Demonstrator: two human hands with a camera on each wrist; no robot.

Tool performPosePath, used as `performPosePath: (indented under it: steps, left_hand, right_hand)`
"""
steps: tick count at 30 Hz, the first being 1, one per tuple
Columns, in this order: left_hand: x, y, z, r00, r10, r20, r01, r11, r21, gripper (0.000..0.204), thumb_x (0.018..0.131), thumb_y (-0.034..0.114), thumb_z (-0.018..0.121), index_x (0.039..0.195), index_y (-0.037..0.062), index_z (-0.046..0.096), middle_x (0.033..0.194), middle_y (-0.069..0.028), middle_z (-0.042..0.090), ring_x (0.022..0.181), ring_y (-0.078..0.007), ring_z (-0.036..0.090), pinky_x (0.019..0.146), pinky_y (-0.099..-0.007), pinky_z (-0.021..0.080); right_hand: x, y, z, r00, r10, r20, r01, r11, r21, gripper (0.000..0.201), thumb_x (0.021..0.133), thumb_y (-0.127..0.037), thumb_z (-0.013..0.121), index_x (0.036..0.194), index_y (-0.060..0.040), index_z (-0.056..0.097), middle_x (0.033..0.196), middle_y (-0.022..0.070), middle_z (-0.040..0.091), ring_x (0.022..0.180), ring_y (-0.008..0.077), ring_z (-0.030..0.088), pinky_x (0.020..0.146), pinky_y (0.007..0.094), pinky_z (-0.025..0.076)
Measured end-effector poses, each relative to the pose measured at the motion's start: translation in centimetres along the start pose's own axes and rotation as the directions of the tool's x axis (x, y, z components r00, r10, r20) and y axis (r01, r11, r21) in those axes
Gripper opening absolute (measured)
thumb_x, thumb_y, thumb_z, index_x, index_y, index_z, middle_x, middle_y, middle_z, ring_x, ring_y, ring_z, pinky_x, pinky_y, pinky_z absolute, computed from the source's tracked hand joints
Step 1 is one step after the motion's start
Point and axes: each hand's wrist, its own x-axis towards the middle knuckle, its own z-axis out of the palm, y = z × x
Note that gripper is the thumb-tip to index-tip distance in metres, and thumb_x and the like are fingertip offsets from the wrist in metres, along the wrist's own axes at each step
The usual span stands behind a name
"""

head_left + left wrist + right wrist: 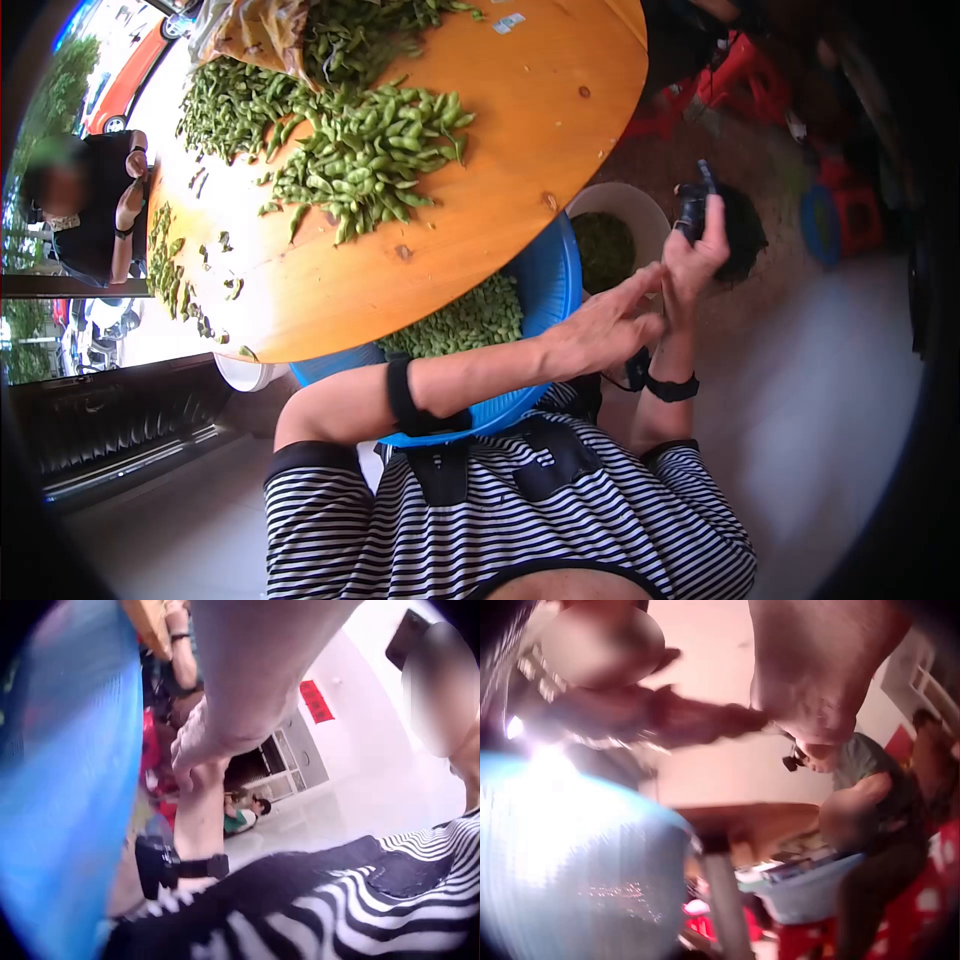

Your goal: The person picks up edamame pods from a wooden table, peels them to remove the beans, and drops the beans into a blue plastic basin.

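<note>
My left hand (605, 330) reaches across my front, fingers extended, to my right wrist. In the left wrist view the left hand's fingers (186, 754) overlap the right forearm (199, 825). My right hand (695, 255) is raised beyond the table edge, one finger pointing up, and grips a small black object (690, 208) whose kind I cannot tell. That black object (791, 761) also shows beside the right hand (810, 690) in the right wrist view. Below my left forearm, a blue basket (565, 280) on my lap side contains shelled green beans (470, 318).
Piles of green soybean pods (370, 160) lie on the round wooden table (520, 120), beside a plastic bag (250, 40). A white bucket (650, 205) stands right of the basket. Another person (95, 205) sits across the table. Red stools (745, 75) stand at the far right.
</note>
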Motion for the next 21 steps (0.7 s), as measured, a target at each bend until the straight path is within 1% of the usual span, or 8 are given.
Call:
performPosePath:
  steps: [1,2,6,10,13,18,19,21]
  left_hand:
    - [-0.7,0.9,-1.6,0.995,0.074,0.069,-0.096,0.915,0.391,0.051,0.086,0.018,0.059,0.133,0.0053,0.047,0.141,-0.0212,0.038,0.129,-0.0368,0.041,0.104,-0.0412,0.04]
    - [-1.9,2.0,-2.6,0.95,0.31,0.037,-0.246,0.671,0.7,0.049,0.073,0.002,0.063,0.121,0.0052,0.056,0.136,-0.0221,0.042,0.122,-0.0396,0.046,0.099,-0.0415,0.046]
    - [-3.3,5.4,-10.5,0.779,0.582,-0.233,0.149,0.19,0.97,0.027,0.077,0.005,0.067,0.104,0.0041,0.062,0.096,-0.0139,0.059,0.085,-0.0331,0.06,0.073,-0.0405,0.052]
    - [-2.3,5.3,-15.2,0.776,0.562,-0.286,0.274,0.108,0.956,0.02,0.083,0.013,0.065,0.1,0.003,0.062,0.088,-0.0142,0.057,0.082,-0.0331,0.061,0.069,-0.0416,0.051]
    - [-1.4,5.1,-15.9,0.796,0.512,-0.322,0.329,0.08,0.941,0.018,0.084,0.015,0.064,0.096,0.0025,0.061,0.089,-0.0141,0.056,0.081,-0.0334,0.062,0.067,-0.0421,0.051]
    - [-1.3,5.7,-16.2,0.821,0.369,-0.436,0.443,0.073,0.894,0.015,0.084,0.013,0.063,0.094,0.0019,0.062,0.095,-0.0137,0.056,0.079,-0.0337,0.061,0.068,-0.043,0.05]
    - [-1.7,5.7,-16.1,0.82,0.371,-0.437,0.443,0.074,0.894,0.015,0.084,0.013,0.063,0.094,0.0019,0.062,0.095,-0.0137,0.056,0.079,-0.0337,0.061,0.068,-0.043,0.05]
    - [-2.8,5.7,-15.5,0.79,0.539,-0.293,0.226,0.188,0.956,0.014,0.084,0.008,0.061,0.096,0.0013,0.064,0.097,-0.0125,0.057,0.079,-0.0334,0.061,0.068,-0.0426,0.049]
  right_hand:
    - [0.6,1.6,0.1,0.993,-0.093,0.069,0.107,0.963,-0.247,0.044,0.071,0.009,0.053,0.115,0.0027,0.056,0.09,0.0132,0.063,0.075,0.0205,0.06,0.072,0.0292,0.049]
    - [0.7,3.3,0.1,0.992,-0.103,0.066,0.117,0.964,-0.24,0.044,0.071,0.009,0.053,0.115,0.0027,0.056,0.09,0.0132,0.063,0.075,0.0205,0.06,0.072,0.0292,0.049]
    - [0.2,6.1,-1.1,0.978,0.183,0.099,-0.143,0.937,-0.32,0.048,0.07,0.008,0.048,0.117,0.0029,0.059,0.089,0.0159,0.065,0.082,0.0214,0.061,0.077,0.0313,0.047]
    - [0.9,3.5,-1.2,0.916,0.375,0.143,-0.338,0.913,-0.228,0.048,0.073,0.009,0.047,0.121,0.0103,0.054,0.103,0.0201,0.067,0.094,0.0236,0.063,0.089,0.0294,0.045]
    - [0.6,2.0,-0.4,0.976,0.163,0.147,-0.133,0.972,-0.195,0.043,0.078,0.007,0.046,0.119,0.0031,0.058,0.09,0.0128,0.066,0.083,0.0189,0.06,0.083,0.0291,0.046]
    - [0.3,-0.3,0.0,0.946,0.178,0.271,-0.159,0.983,-0.092,0.041,0.078,0.009,0.047,0.117,0.0025,0.059,0.092,0.0103,0.067,0.082,0.016,0.062,0.077,0.0279,0.048]
    - [0.2,-1.4,0.4,0.946,0.176,0.271,-0.157,0.983,-0.092,0.041,0.078,0.009,0.047,0.117,0.0025,0.059,0.092,0.0103,0.067,0.082,0.016,0.062,0.077,0.0279,0.048]
    - [-0.1,-4.4,1.1,0.927,0.071,0.368,-0.074,0.997,-0.004,0.037,0.08,0.008,0.047,0.113,0.0016,0.06,0.088,0.0083,0.067,0.081,0.0137,0.061,0.075,0.0261,0.048]
